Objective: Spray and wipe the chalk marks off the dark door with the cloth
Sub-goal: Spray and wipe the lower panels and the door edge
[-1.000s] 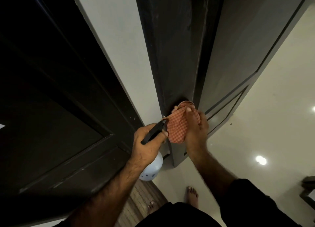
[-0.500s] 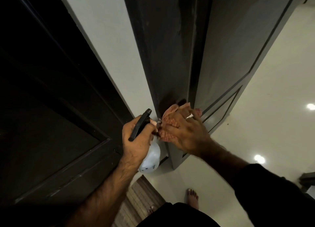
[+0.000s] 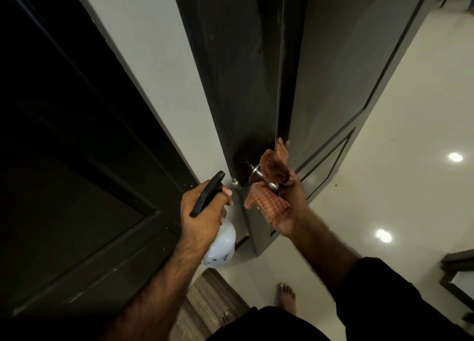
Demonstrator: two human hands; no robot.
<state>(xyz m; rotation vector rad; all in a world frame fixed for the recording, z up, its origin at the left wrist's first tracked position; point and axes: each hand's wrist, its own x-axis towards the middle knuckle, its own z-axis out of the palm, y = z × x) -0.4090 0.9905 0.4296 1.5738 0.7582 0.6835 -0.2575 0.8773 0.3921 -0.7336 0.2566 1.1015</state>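
Head view: the dark door (image 3: 246, 84) stands edge-on to the camera, with its metal knob (image 3: 257, 172) just above the hands. The right hand (image 3: 287, 207) grips the checked orange cloth (image 3: 272, 184), fingers curled round it; the cloth is bunched against the knob, with one loose corner standing up against the door edge. The left hand (image 3: 202, 215) is closed round the neck of the spray bottle (image 3: 220, 243), fingers curled at its black trigger head (image 3: 209, 193); the nozzle points toward the door edge near the latch (image 3: 235, 184). No chalk marks can be made out in this dim light.

Judged step: wiping around the knob area.

Procedure for good results:
1. Spread the cloth flatter under the fingers, so a broad face meets the panel rather than a wad.
2. Aim the nozzle at the door face, not at the knob or the cloth.
3. Wipe in overlapping strokes, turning to a fresh part of the cloth as chalk loads up.
4. Steady the door, as it is likely to swing under pressure.
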